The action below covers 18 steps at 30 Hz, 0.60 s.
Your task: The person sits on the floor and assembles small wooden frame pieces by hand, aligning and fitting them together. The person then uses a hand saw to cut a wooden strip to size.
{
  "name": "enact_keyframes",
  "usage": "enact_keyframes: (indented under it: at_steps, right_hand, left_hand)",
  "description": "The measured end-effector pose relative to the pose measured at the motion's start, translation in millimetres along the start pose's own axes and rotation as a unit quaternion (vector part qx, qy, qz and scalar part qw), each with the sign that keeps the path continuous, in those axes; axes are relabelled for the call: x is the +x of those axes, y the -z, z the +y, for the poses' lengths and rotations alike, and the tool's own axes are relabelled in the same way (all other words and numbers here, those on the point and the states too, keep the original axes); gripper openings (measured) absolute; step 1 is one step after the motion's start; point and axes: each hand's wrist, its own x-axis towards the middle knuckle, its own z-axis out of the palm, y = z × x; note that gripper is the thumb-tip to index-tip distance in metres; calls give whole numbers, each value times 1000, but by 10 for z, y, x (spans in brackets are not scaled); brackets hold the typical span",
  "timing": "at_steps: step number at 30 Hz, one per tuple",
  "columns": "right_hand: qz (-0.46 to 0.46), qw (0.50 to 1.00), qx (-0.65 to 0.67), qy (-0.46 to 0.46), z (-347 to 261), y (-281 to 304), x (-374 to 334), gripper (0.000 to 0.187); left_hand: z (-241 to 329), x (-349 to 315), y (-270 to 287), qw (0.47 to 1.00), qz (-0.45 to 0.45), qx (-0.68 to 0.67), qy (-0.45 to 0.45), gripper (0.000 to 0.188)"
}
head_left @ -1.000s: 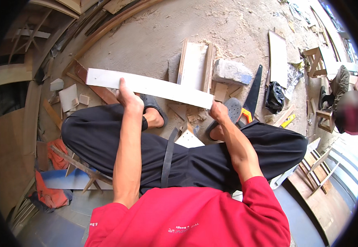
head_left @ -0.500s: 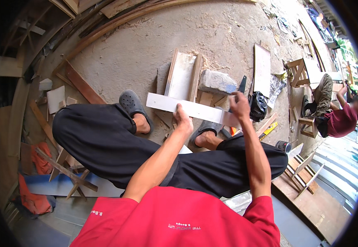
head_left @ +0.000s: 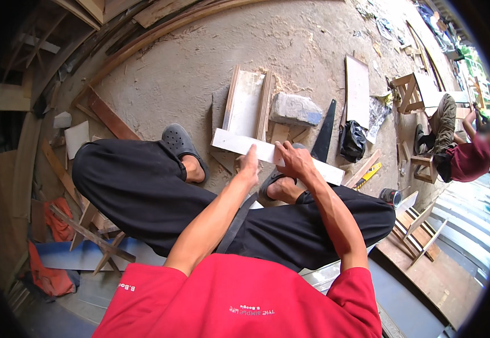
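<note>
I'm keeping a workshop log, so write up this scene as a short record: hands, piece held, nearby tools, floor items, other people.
Left hand: grips the white board near its left end; the hand
Right hand: grips the board's middle; the hand
Piece held: long, narrow, left end farther from the person
Nearby tools: dark saw blade; yellow tool
Floor items: grey block; wooden trough; black plastic bag
Board against trough: overlaps in view; contact unclear
Other people: one co-worker, far right
</note>
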Motion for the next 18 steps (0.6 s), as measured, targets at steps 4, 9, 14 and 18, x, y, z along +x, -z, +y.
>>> enact_keyframes:
  at_steps: [4, 9, 14, 18]
  right_hand:
    - [39, 999, 3, 15, 77, -3, 50, 74]
    - [39, 999, 5, 16, 146, 9, 81, 77]
    - [38, 999, 11, -1, 185, -15, 63, 77]
    - [40, 999, 15, -13, 229, -48, 27, 77]
  left_hand:
    - [153, 325, 355, 875, 395, 122, -251, 61]
    - [1008, 115, 685, 915, 229, 166, -288, 51]
    - [1200, 382, 997, 917, 128, 294, -238, 30]
    - [1080, 401, 1050, 928, 59, 304, -209, 27]
